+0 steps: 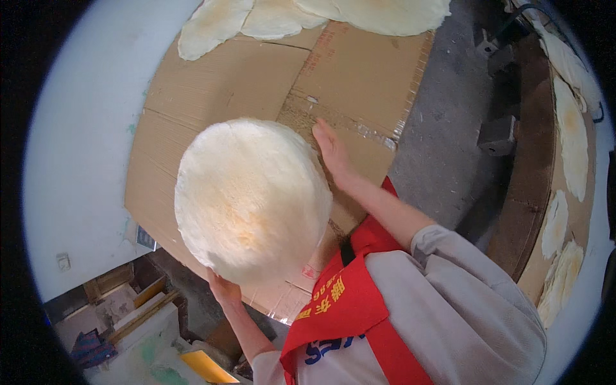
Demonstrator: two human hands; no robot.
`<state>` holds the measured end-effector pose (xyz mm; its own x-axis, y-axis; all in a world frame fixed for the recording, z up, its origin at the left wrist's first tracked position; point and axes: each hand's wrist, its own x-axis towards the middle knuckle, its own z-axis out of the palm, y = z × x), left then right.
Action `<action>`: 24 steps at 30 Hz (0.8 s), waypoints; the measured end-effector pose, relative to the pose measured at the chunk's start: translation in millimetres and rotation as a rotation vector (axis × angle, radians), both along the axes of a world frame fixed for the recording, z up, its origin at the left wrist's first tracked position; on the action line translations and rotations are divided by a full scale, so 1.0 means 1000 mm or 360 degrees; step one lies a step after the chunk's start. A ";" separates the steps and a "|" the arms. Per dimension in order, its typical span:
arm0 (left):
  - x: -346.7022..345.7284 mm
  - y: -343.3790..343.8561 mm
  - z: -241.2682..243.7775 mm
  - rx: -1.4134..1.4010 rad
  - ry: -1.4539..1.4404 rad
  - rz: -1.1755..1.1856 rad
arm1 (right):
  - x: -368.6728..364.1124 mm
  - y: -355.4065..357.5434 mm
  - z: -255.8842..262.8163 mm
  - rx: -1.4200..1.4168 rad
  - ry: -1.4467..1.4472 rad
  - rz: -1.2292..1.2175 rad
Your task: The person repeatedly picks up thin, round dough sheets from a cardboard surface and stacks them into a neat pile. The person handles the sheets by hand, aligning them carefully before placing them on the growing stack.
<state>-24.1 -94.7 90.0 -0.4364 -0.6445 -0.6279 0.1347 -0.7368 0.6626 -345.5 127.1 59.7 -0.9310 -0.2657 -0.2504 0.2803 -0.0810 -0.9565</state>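
Note:
A stack of round, thin flatbreads (pixel 250 197), pale with a browned patch on top, is held up over a cardboard-covered surface (pixel 216 86). At its lower left edge my left hand (pixel 224 288) grips the stack, with the fingers partly hidden beneath it. Beside its right edge, my right hand (pixel 334 154) is raised with its fingers extended; whether it touches the bread cannot be told. Several more flatbreads (pixel 390 14) overlap at the far end of the cardboard.
Along the right, more flatbreads (pixel 572 139) lie on another cardboard-covered surface with a brown side (pixel 527 192). Grey floor (pixel 433 125) runs between the two surfaces. A white wall (pixel 86 144) borders the left. Wooden boards (pixel 144 313) and a yellow panel (pixel 207 366) are at lower left.

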 end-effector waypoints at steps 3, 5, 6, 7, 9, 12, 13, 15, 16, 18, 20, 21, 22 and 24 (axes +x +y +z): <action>0.014 0.002 -0.017 -0.0120 -0.0123 -0.0040 | -0.031 -0.015 0.012 -0.0083 -0.0087 0.0363; 0.013 0.004 -0.026 -0.0241 -0.0199 -0.0188 | -0.007 -0.026 0.003 0.0198 0.0109 0.0646; 0.009 0.007 -0.022 -0.0246 -0.0235 -0.0176 | 0.003 -0.030 0.000 0.0338 0.0212 0.0790; 0.005 0.011 -0.016 -0.0251 -0.0269 -0.0165 | 0.003 -0.030 -0.003 0.0319 0.0226 0.0805; 0.003 0.013 -0.014 -0.0242 -0.0288 -0.0135 | 0.000 -0.028 -0.005 0.0276 0.0256 0.0839; 0.012 0.012 -0.020 -0.0245 -0.0302 -0.0072 | -0.006 -0.025 0.002 0.0487 0.0242 0.0949; 0.012 0.013 -0.020 -0.0273 -0.0348 -0.0048 | -0.011 -0.026 0.005 0.0535 0.0206 0.0950; 0.010 0.014 -0.020 -0.0335 -0.0402 -0.0055 | -0.023 -0.029 0.013 0.0635 0.0139 0.0940; 0.008 0.013 -0.021 -0.0371 -0.0409 -0.0085 | -0.031 -0.031 0.013 0.0667 0.0120 0.1022; 0.004 0.014 -0.020 -0.0405 -0.0479 -0.0078 | -0.045 -0.037 0.014 0.0728 0.0090 0.1192; 0.001 0.016 -0.019 -0.0398 -0.0605 -0.0003 | -0.051 -0.041 0.022 0.0553 -0.0027 0.1249; 0.001 0.018 -0.020 -0.0409 -0.0604 0.0008 | -0.053 -0.043 0.027 0.0469 -0.0089 0.1280; 0.000 0.019 -0.021 -0.0419 -0.0603 0.0020 | -0.057 -0.045 0.032 0.0415 -0.0155 0.1379; 0.002 0.020 -0.022 -0.0405 -0.0582 0.0050 | -0.066 -0.047 0.039 0.0311 -0.0288 0.1575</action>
<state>-22.3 -75.2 67.9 -0.1930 -0.8077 -0.5571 -0.1223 -0.5435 0.8304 -411.3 79.8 98.3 -0.2605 -0.8338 -0.4867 0.2783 0.4179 -0.8648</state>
